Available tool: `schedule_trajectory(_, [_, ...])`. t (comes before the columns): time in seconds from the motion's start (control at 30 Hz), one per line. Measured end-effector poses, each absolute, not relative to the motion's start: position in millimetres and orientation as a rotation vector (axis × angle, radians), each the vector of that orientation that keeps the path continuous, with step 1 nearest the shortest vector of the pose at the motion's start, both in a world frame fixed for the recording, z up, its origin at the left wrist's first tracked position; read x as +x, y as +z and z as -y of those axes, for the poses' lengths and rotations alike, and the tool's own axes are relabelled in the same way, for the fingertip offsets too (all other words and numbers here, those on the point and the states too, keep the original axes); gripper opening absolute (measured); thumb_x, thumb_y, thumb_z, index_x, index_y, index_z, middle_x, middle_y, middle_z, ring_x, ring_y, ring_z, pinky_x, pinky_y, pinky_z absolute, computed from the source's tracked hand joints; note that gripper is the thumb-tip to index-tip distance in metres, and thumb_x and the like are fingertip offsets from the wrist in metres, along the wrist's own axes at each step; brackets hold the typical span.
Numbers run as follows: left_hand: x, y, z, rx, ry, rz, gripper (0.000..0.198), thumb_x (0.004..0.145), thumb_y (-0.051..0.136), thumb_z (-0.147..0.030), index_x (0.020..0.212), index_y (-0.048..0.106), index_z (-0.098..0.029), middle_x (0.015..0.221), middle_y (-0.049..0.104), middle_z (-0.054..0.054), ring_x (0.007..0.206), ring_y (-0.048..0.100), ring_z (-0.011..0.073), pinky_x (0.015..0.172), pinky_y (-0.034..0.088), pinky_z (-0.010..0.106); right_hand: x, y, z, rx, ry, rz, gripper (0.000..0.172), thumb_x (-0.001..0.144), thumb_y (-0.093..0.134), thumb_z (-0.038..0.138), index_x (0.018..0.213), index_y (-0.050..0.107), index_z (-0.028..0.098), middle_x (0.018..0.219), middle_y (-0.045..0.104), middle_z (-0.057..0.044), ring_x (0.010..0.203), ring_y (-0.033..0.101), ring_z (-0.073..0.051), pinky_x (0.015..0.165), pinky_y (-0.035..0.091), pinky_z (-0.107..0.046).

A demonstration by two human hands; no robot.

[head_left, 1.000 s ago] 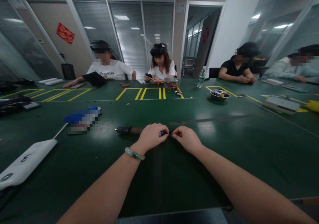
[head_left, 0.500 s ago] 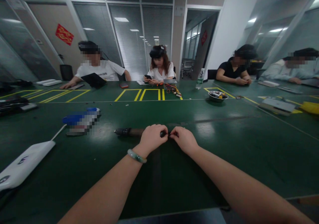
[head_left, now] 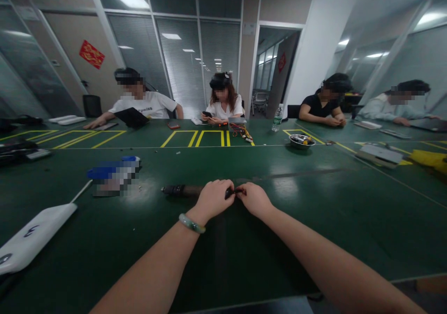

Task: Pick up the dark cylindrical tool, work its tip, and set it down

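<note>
A dark, slim electric screwdriver lies lengthwise on the green table, its black collar and metal tip pointing left. My left hand, with a jade-coloured bangle at the wrist, wraps around the tool's right part. From this grip the black rear end sticks out by the thumb. My right hand is closed in a pinch right beside that end. A thin dark piece shows between its fingertips; its kind is too small to make out.
On the left lie a white power bank-like device with a cable and a blurred phone-like item. Further off are a metal bowl of small parts, a water bottle, coloured wires and a grey box. Several people sit across the table.
The view has tilted slightly upward. Both hands keep nearly the same place on the tool, and the dark piece between them shows a little more.
</note>
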State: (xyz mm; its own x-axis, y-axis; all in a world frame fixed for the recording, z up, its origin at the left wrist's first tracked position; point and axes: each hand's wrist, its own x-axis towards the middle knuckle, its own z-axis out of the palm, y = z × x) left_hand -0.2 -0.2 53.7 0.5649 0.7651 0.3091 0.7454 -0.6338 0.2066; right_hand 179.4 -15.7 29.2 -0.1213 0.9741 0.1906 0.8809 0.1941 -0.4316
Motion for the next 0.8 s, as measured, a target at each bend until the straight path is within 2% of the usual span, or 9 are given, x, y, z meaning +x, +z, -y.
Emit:
schedule_trajectory(0.1, [0,55,4,2.743,0.647,-1.251,0.015,0.085,0.058,-0.03,0.097,0.061,-0.023,0.096,0.065,0.003,0.092,0.06,0.0218,0.094,0.042,0.04,176,31,13,-1.786,0.284,2.044,0.023,0.086,0.054,0.024,0.1,0.072,0.021,0.099,0.069,-0.005,0.092,0.063,-0.019,0.083,0.047,-0.028])
schedule_trajectory(0.23, [-1,60,10,2.812,0.758,-1.073,0.018,0.087,0.054,-0.026,0.103,0.062,-0.024,0.108,0.065,0.001,0.105,0.058,0.0192,0.115,0.021,0.046,175,34,4,-1.858,0.245,2.055,0.02,0.084,0.056,0.021,0.094,0.073,0.022,0.092,0.071,-0.006,0.085,0.065,-0.019,0.078,0.048,-0.026])
schedule_trajectory(0.4, [-5,58,10,2.839,0.741,-0.904,0.025,0.09,0.052,-0.024,0.113,0.062,-0.026,0.129,0.059,0.0,0.126,0.047,0.0178,0.117,0.019,0.043,213,43,-16,-1.96,0.235,2.0,0.018,0.084,0.06,0.027,0.096,0.074,0.024,0.093,0.071,-0.005,0.088,0.064,-0.019,0.08,0.046,-0.027])
schedule_trajectory(0.57, [-8,53,7,2.814,0.689,-0.833,0.031,0.093,0.05,-0.031,0.122,0.059,-0.028,0.136,0.054,0.0,0.13,0.044,0.0166,0.117,0.021,0.04,334,54,-4,-2.23,0.206,1.817,0.023,0.084,0.056,0.026,0.097,0.074,0.018,0.088,0.07,-0.01,0.083,0.065,-0.023,0.076,0.046,-0.032])
schedule_trajectory(0.67, [-7,46,3,2.774,0.555,-0.858,0.042,0.093,0.05,-0.042,0.134,0.05,-0.031,0.145,0.045,0.0,0.136,0.038,0.019,0.116,0.023,0.042,430,57,31,-2.473,0.293,1.472,0.021,0.081,0.061,0.03,0.092,0.076,0.02,0.091,0.07,-0.014,0.08,0.066,-0.023,0.073,0.045,-0.035])
schedule_trajectory(0.73, [-6,40,-1,2.729,0.464,-0.899,0.052,0.094,0.046,-0.051,0.141,0.041,-0.032,0.15,0.038,0.002,0.139,0.032,0.0216,0.115,0.023,0.044,488,57,62,-2.568,0.319,1.337,0.022,0.08,0.059,0.034,0.084,0.075,0.019,0.085,0.069,-0.02,0.067,0.065,-0.023,0.068,0.046,-0.039])
schedule_trajectory(0.8, [-5,34,-4,2.688,0.404,-0.94,0.059,0.095,0.038,-0.057,0.147,0.032,-0.03,0.153,0.031,0.003,0.142,0.026,0.0238,0.115,0.021,0.046,536,55,94,-2.56,0.12,1.257,0.032,0.081,0.056,0.043,0.072,0.072,0.018,0.075,0.065,-0.025,0.058,0.063,-0.024,0.065,0.045,-0.044])
